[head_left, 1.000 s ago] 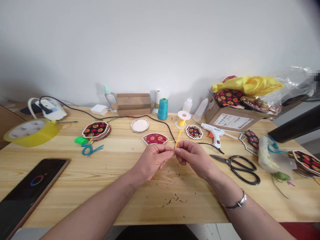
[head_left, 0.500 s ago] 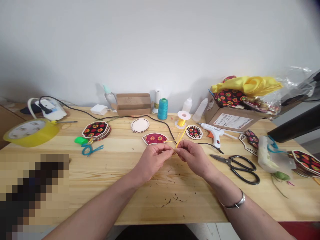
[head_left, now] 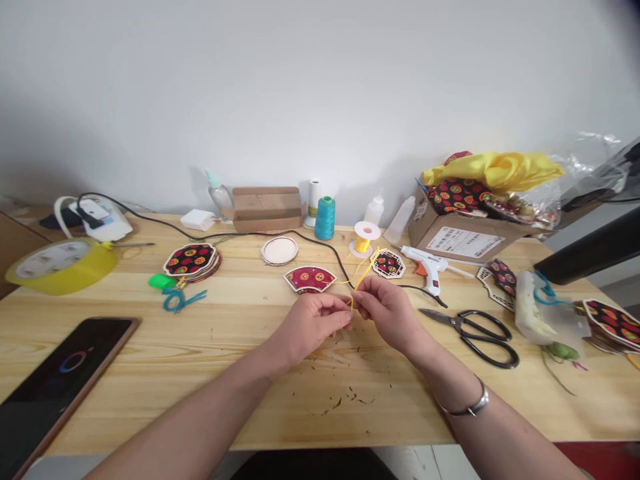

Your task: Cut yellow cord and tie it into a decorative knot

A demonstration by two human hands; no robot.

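Observation:
Both hands meet over the middle of the table, pinching a yellow cord. My left hand is closed, thumb against fingers, on the cord's lower part. Just to its right, my right hand pinches the same cord higher up, and loose strands rise above its fingers. A thin yellow strand runs left to a red patterned fan-shaped piece lying behind my left hand. Behind my right hand stands a spool of yellow cord, beside a black patterned octagonal piece. My fingertips partly hide the held part of the cord.
Black-handled scissors lie right of my right hand, with a white glue gun behind them. A phone lies at the left front. Stacked octagonal pieces and yellow tape are farther left. A cardboard box stands back right.
My hands have moved slightly apart, the left one a little lower, and a short stretch of yellow cord now shows between them. Both keep their pinch.

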